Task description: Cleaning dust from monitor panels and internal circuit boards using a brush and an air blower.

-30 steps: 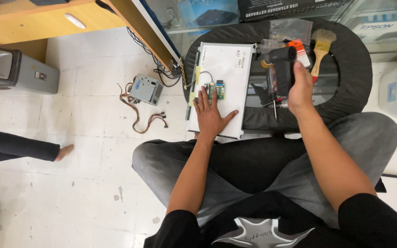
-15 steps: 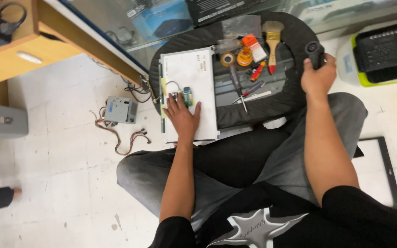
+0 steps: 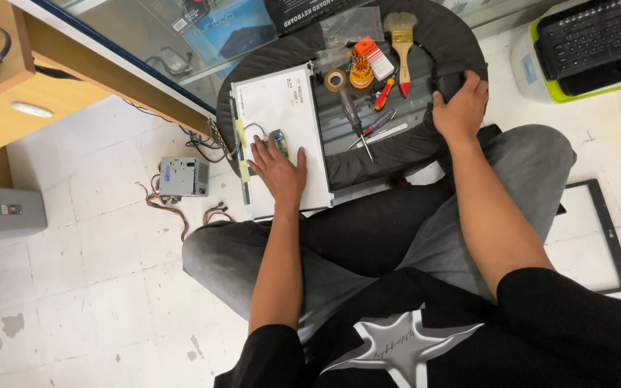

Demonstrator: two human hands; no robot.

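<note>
- a white display panel (image 3: pixel 282 133) is laid face down across the left part of a round black padded stool (image 3: pixel 397 154), with its near edge over the person's lap.
- the left hand (image 3: pixel 279 169) is pressed flat on the panel, fingers spread and released, gripping nothing; its fingertips are touching a small green circuit board (image 3: pixel 279 141) on the panel's back.
- the right hand (image 3: pixel 458 108) is curled over the stool's right rim; a dark object (image 3: pixel 451 83) seems to be covered by it, but whether this is grasped cannot be told.
- on the stool, between the hands, a roll of tape (image 3: pixel 336 80), screwdrivers (image 3: pixel 371 123) and a flat paintbrush (image 3: pixel 402 43) are seen.
- a small grey metal box (image 3: pixel 182 177) with loose cables is set on the tiled floor to the left, near the panel.
- a black keyboard (image 3: pixel 598 39) is seen at upper right, well apart from the hands.
</note>
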